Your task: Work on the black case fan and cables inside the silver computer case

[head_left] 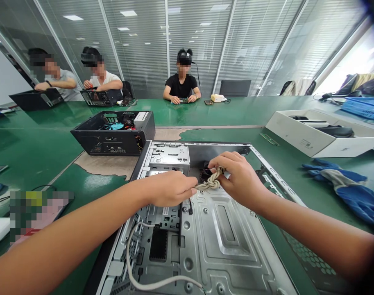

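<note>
Both my hands are over an opened computer case (230, 225) that lies on its side. A knotted bundle of beige cable (211, 182) stretches between them. My left hand (171, 187) pinches the cable's left end. My right hand (236, 174) grips the bundle's other end with fingers curled round it. Below my left hand sits a metal drive bay (170, 155), partly covered by it. A loose pale cable (130, 254) curves along the case's left side. Behind the bundle, a dark part (205, 169) is mostly hidden.
A second black case (113, 137) stands beyond on the left. To the right are a white box (316, 137), blue gloves (348, 190) and a memory stick (269, 139). Across the green table (64, 143), several people work, one with a circuit board (183, 101).
</note>
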Available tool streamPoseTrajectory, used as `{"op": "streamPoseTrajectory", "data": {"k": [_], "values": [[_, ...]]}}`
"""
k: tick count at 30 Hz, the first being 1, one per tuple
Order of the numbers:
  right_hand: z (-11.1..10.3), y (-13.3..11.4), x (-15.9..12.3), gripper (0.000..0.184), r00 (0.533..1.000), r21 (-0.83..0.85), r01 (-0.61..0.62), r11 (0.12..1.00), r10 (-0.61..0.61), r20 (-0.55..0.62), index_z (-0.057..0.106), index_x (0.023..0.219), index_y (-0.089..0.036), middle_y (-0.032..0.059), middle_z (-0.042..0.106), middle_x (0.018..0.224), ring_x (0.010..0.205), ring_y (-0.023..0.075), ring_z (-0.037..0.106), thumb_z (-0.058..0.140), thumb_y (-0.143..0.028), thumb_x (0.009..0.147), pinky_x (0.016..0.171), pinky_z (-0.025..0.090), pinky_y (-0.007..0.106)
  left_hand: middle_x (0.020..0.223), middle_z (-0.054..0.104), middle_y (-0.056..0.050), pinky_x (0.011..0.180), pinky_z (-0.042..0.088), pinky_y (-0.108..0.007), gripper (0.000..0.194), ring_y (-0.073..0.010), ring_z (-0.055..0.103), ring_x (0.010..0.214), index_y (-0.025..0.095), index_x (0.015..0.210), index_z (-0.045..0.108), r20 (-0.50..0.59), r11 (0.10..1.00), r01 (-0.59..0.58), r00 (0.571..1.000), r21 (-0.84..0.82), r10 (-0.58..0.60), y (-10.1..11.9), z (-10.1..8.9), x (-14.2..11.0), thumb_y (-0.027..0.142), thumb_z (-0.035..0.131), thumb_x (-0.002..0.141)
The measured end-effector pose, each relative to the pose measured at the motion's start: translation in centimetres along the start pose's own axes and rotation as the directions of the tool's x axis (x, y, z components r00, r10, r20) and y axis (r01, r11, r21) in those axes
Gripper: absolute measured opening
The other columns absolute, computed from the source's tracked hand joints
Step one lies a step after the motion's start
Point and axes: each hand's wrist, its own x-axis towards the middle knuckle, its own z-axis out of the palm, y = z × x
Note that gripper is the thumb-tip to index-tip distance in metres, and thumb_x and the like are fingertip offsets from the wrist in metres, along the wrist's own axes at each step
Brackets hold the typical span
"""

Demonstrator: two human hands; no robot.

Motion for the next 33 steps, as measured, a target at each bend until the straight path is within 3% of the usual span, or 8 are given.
{"op": "streamPoseTrajectory", "data": {"k": [6, 11, 15, 19, 22, 25, 28, 33], "values": [[-0.7, -0.4, -0.4, 0.019, 0.935, 0.12, 0.229, 0.966, -0.252, 0.247, 0.064, 0.081, -0.02, 0.0082, 0.067, 0.099, 0.093, 0.0236, 0.06, 0.053, -0.006, 0.074, 0.082, 0.041, 0.04, 0.065, 0.053, 0.001, 0.053, 0.024, -0.029, 0.036, -0.0151, 0.042, 0.053, 0.023, 0.092, 0.054, -0.015, 0.999, 0.034, 0.999, -0.002, -0.034, 0.3, 0.5, 0.1, 0.047, 0.03, 0.102], [-2.1, -1.1, -0.6, 0.027, 0.9, 0.222, 0.266, 0.938, -0.325, 0.292, 0.059, 0.096, -0.02, 0.0108, 0.067, 0.12, 0.121, 0.0295, 0.057, 0.05, -0.011, 0.072, 0.096, 0.038, 0.047, 0.065, 0.057, -0.002, 0.055, 0.027, -0.03, 0.05, -0.016, 0.045, 0.056, 0.021, 0.081, 0.056, -0.081, 0.994, 0.11, 0.99, -0.018, -0.111, 0.5, 0.5, 0.4, 0.05, 0.022, 0.102], [-2.7, -1.3, -0.7, 0.011, 0.894, 0.145, 0.271, 0.952, -0.305, 0.329, 0.059, 0.091, -0.019, 0.0095, 0.069, 0.102, 0.101, 0.0273, 0.063, 0.053, -0.026, 0.085, 0.09, 0.038, 0.045, 0.065, 0.06, -0.005, 0.057, 0.029, -0.03, 0.056, -0.0167, 0.047, 0.056, 0.02, 0.072, 0.058, -0.117, 0.982, 0.185, 0.977, 0.028, -0.18, 0.7, 0.5, 0.6, 0.05, 0.022, 0.1], [-2.1, -1.5, -0.9, 0.027, 0.901, -0.022, 0.334, 0.942, -0.312, 0.302, 0.06, 0.085, -0.018, 0.0061, 0.066, 0.086, 0.09, 0.024, 0.06, 0.054, -0.042, 0.096, 0.085, 0.035, 0.041, 0.066, 0.062, -0.006, 0.059, 0.032, -0.031, 0.054, -0.0177, 0.05, 0.057, 0.02, 0.069, 0.061, -0.111, 0.97, 0.232, 0.968, 0.071, -0.224, 0.8, 0.4, 0.9, 0.05, 0.027, 0.098], [-1.9, -1.4, -1.0, 0.026, 0.889, -0.15, 0.426, 0.892, -0.381, 0.254, 0.061, 0.082, -0.018, 0.0069, 0.066, 0.087, 0.095, 0.0254, 0.059, 0.058, -0.04, 0.095, 0.087, 0.032, 0.041, 0.063, 0.061, -0.006, 0.057, 0.032, -0.031, 0.053, -0.0156, 0.046, 0.054, 0.019, 0.065, 0.06, -0.108, 0.966, 0.253, 0.963, 0.055, -0.246, 0.9, 0.3, 1.1, 0.048, 0.028, 0.096], [-2.3, -1.5, -1.0, 0.026, 0.883, -0.278, 0.461, 0.843, -0.405, 0.238, 0.061, 0.074, -0.018, 0.0038, 0.064, 0.077, 0.081, 0.0212, 0.058, 0.06, -0.034, 0.094, 0.086, 0.029, 0.041, 0.058, 0.055, -0.005, 0.053, 0.027, -0.03, 0.054, -0.0135, 0.036, 0.05, 0.018, 0.06, 0.056, -0.119, 0.966, 0.256, 0.961, 0.021, -0.252, 0.7, 0.2, 1.3, 0.047, 0.028, 0.096], [-2.7, -1.8, -1.0, 0.028, 0.888, -0.379, 0.455, 0.806, -0.379, 0.26, 0.059, 0.067, -0.019, 0.0012, 0.061, 0.067, 0.065, 0.0163, 0.051, 0.057, -0.027, 0.094, 0.082, 0.027, 0.041, 0.054, 0.049, -0.003, 0.051, 0.025, -0.029, 0.054, -0.0124, 0.03, 0.047, 0.018, 0.055, 0.051, -0.137, 0.965, 0.26, 0.955, -0.025, -0.261, 0.5, 0.2, 1.6, 0.046, 0.028, 0.096], [-2.5, -2.7, -0.9, 0.025, 0.901, -0.449, 0.41, 0.794, -0.276, 0.335, 0.057, 0.066, -0.02, 0.0017, 0.062, 0.066, 0.061, 0.0155, 0.05, 0.053, -0.016, 0.09, 0.081, 0.026, 0.042, 0.052, 0.047, -0.002, 0.052, 0.024, -0.029, 0.053, -0.0129, 0.033, 0.048, 0.018, 0.052, 0.042, -0.154, 0.947, 0.292, 0.938, -0.137, -0.311, 0.2, 0.3, 1.6, 0.045, 0.03, 0.095]]}}
